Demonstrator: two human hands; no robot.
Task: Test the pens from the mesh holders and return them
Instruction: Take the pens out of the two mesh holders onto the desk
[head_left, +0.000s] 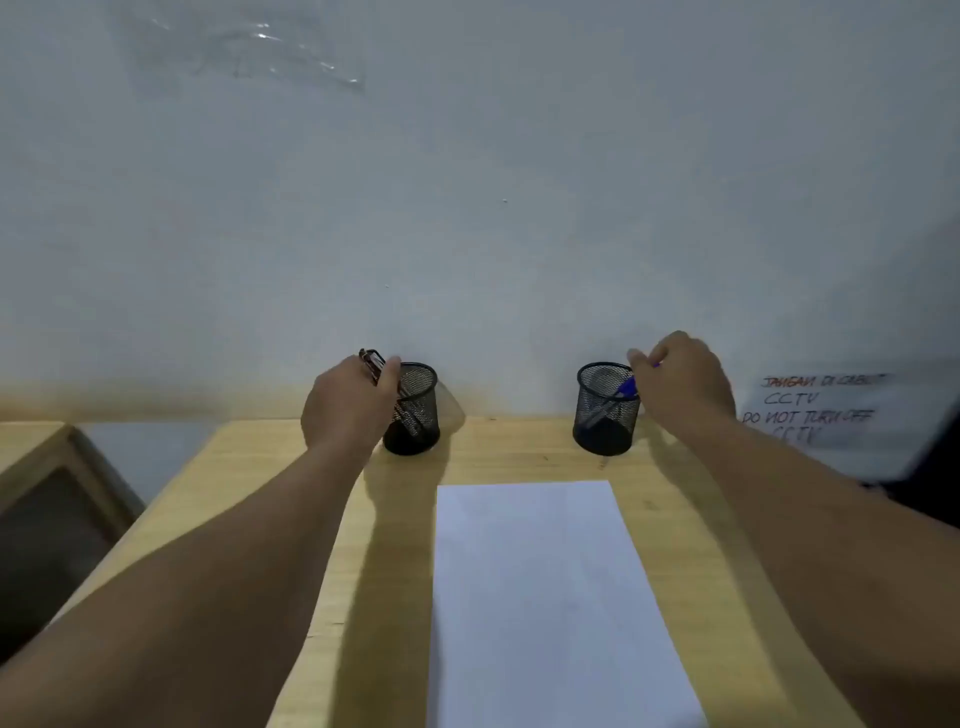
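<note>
Left hand (349, 402) gripped dark pens (375, 364) at left holder (415, 410); right hand (680, 382) pinched blue pen (626, 388) at right holder (607, 408). Paper (545, 597) blank: testing seemingly unstarted.

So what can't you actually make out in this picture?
- Left mesh holder, head view: the left hand covers its near side, so the pen count is unclear.
- Right hand: its own fingers hide the grip on the blue pen.
- Handwritten sign: blurred, bottom line unreadable.
- White paper: cut off by the bottom edge.
</note>
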